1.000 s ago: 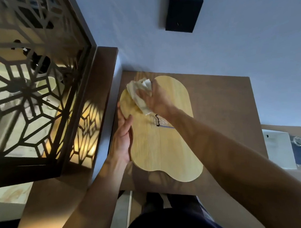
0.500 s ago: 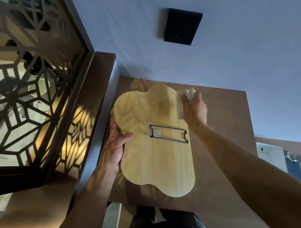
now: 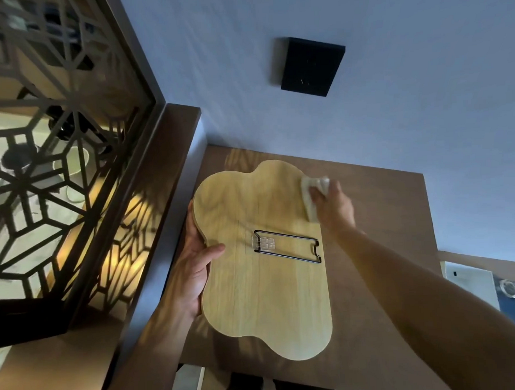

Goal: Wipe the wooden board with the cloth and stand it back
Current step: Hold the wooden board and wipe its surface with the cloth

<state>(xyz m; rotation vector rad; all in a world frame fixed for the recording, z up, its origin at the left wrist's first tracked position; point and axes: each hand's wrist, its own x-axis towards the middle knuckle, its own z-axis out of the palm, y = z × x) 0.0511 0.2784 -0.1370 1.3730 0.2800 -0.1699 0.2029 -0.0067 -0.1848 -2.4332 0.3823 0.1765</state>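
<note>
While left hand grips board | right hand presses cloth

The wooden board lies on the table, lattice screen left, cloth at its far-right edge.

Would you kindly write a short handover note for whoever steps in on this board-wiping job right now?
Left hand: grips the wooden board's left edge, thumb on its face.
Right hand: presses the cloth on the board's upper right edge.
The board is held over the brown table, the side with the wire stand facing up.
Done: wiping under way.
Left: finish wiping, then stand the board back.
</note>
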